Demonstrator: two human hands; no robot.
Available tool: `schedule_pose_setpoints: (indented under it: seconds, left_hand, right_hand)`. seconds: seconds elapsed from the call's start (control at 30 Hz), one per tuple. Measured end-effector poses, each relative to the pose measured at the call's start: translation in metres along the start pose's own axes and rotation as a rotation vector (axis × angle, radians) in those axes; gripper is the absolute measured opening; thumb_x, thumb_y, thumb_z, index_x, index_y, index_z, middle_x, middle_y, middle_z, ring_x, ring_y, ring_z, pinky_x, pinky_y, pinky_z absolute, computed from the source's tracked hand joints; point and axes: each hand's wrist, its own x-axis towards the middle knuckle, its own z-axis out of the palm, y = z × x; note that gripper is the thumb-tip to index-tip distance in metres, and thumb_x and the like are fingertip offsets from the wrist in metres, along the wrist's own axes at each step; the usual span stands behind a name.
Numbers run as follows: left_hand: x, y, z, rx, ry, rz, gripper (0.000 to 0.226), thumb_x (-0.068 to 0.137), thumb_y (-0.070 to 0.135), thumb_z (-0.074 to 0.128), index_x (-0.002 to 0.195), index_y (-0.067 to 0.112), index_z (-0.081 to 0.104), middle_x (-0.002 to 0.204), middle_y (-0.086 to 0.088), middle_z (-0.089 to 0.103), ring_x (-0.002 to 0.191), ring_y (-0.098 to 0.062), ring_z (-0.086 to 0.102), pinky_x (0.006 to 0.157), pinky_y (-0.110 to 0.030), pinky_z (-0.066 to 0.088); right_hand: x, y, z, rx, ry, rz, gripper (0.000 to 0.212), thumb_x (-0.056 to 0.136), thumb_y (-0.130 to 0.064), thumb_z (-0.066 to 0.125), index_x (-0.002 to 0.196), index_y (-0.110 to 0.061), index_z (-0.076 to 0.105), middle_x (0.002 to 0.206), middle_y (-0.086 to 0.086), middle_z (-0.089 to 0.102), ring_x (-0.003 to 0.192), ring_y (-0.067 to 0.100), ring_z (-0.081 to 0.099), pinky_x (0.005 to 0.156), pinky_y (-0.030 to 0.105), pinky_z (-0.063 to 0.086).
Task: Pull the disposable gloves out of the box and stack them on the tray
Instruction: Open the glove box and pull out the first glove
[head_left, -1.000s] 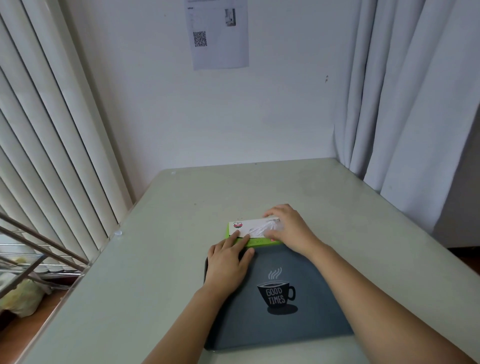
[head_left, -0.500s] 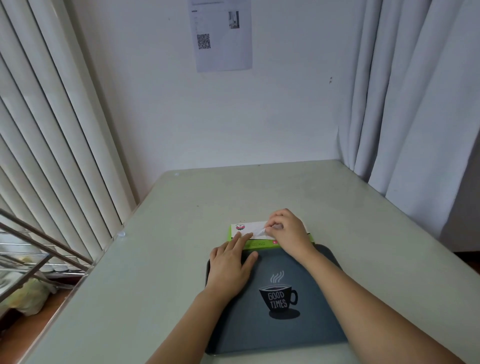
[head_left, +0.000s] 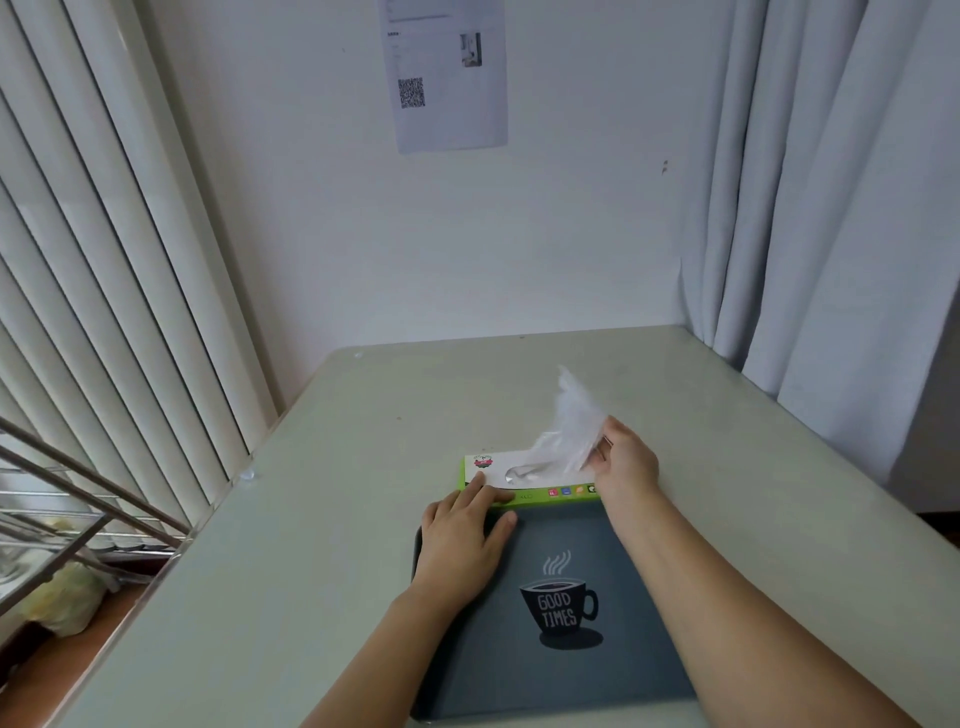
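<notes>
Pulling a thin translucent plastic glove out of the flat green-and-white cardboard box looks to be the step in hand. The right hand pinches the glove, fingers curled round the film, and holds it above the right end of the box. The glove's lower end trails down to the slot in the box top, so it does not look fully free. The left hand lies flat with straight fingers, its fingertips pressing the near left corner of the box and its palm over the far left corner of the dark grey rectangular tray printed with a coffee cup. The box sits on the pale grey-green table just beyond the tray's far edge, touching it or nearly so, and no gloves show on the tray. To do this well, the pull should probably run upward in one smooth line while the left hand bears down, so the light box neither lifts nor slides. Film this light will likely cling and flutter, so it is best lowered slowly onto the middle of the tray and flattened there. A jerk could drag a second glove out.
</notes>
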Motion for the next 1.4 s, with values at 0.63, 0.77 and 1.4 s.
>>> schedule_pose_setpoints:
  seconds: [0.63, 0.77, 1.4]
  left_hand:
    - [0.001, 0.002, 0.000, -0.010, 0.003, -0.006, 0.036, 0.099, 0.046, 0.040, 0.133, 0.037, 0.049, 0.157, 0.008, 0.027, 0.141, -0.016, 0.029, 0.110, -0.026, 0.012]
    - [0.000, 0.001, 0.000, -0.016, 0.002, -0.005, 0.035, 0.099, 0.045, 0.040, 0.132, 0.037, 0.049, 0.157, 0.008, 0.027, 0.141, -0.016, 0.029, 0.110, -0.027, 0.012]
    - [0.011, 0.021, -0.023, -0.173, 0.014, -0.035, 0.029, 0.089, 0.035, 0.064, 0.115, 0.023, 0.065, 0.122, 0.006, 0.061, 0.120, -0.018, 0.053, 0.101, -0.028, 0.036]
  right_hand:
    - [-0.017, -0.025, 0.048, -1.724, 0.062, -0.637, 0.042, 0.090, -0.026, 0.059, 0.123, -0.006, 0.046, 0.129, 0.015, 0.041, 0.116, 0.033, 0.042, 0.086, 0.040, 0.044]
    - [-0.013, -0.045, 0.053, -1.491, 0.055, -0.576, 0.018, 0.090, -0.011, 0.051, 0.091, 0.000, 0.066, 0.090, 0.017, 0.062, 0.085, 0.033, 0.058, 0.064, 0.029, 0.039]
    - [-0.042, -0.109, 0.003, -1.023, -0.304, -0.611, 0.006, 0.084, -0.014, 0.071, 0.082, -0.010, 0.075, 0.066, -0.001, 0.066, 0.059, 0.008, 0.057, 0.070, 0.023, 0.050]
